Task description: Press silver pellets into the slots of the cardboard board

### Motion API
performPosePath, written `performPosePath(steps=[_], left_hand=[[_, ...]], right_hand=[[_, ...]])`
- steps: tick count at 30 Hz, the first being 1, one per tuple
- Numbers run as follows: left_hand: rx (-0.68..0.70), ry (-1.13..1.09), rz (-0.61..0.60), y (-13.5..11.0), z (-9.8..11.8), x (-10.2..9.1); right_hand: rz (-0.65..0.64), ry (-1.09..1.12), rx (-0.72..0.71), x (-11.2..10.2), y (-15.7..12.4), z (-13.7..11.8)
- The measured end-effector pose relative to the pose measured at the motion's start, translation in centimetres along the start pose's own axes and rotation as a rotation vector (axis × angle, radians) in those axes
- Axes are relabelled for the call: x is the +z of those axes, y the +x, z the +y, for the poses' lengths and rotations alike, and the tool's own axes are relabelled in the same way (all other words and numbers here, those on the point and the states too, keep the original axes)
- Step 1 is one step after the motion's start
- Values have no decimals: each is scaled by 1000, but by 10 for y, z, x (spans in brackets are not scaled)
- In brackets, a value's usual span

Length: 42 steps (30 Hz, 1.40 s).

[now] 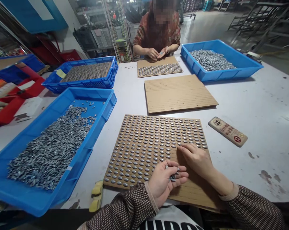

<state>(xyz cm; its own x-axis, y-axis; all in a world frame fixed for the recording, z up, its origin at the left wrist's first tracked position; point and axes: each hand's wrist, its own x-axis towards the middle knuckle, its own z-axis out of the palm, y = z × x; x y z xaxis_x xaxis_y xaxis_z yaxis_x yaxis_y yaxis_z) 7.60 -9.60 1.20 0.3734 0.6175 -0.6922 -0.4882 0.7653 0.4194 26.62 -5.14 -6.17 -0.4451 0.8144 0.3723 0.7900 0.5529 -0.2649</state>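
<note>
My left hand (167,179) is turned palm up and cups several small grey metal pieces (173,176), shaped like pointed ovals. Over the brown cardboard sheet (194,188), my right hand (194,158) is palm down with its fingertips pinched at the surface; whatever is between them is hidden. Rows of the same oval pieces (139,143) cover the far and left parts of this sheet. Bare cardboard with slit lines shows under and near my hands. To the left, a blue tray (96,140) holds a large loose heap of these pieces (53,147).
A stack of bare cardboard sheets (178,92) lies beyond, with a printed card (228,131) to its right. Across the table a co-worker (158,35) handles pieces over another sheet (158,68). Other blue trays (230,76) stand around. A yellow object (95,196) sits at the near edge.
</note>
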Motion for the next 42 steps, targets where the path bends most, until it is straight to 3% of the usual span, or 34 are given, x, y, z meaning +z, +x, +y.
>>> performPosePath(steps=[8, 14, 17, 21, 26, 29, 33, 36, 39, 42], left_hand=[[-9, -75, 7, 4, 3, -1], [-10, -171, 30, 10, 6, -1], [24, -183, -21, 12, 6, -1], [74, -152, -59, 13, 4, 3], [60, -114, -77, 13, 2, 10], [12, -115, -26, 14, 2, 10], [-83, -56, 38, 13, 10, 11], [-77, -40, -1, 8, 22, 12], [-12, -113, -74, 4, 26, 11], [-38, -222, -45, 5, 20, 9]], right_hand=[[-45, -82, -40, -5, 4, 0], [67, 237, 106, -23, 3, -18], [8, 408, 92, -37, 2, -33], [-79, 399, 12, -44, 1, -42], [-69, 370, 0, -42, -3, -40], [-77, 576, 160, -44, -8, -36], [-55, 959, 618, -43, -21, -26], [-26, 1173, 883, -38, -31, -19], [42, 1276, 981, -34, -34, -14], [93, 1323, 1022, -34, -31, -14]])
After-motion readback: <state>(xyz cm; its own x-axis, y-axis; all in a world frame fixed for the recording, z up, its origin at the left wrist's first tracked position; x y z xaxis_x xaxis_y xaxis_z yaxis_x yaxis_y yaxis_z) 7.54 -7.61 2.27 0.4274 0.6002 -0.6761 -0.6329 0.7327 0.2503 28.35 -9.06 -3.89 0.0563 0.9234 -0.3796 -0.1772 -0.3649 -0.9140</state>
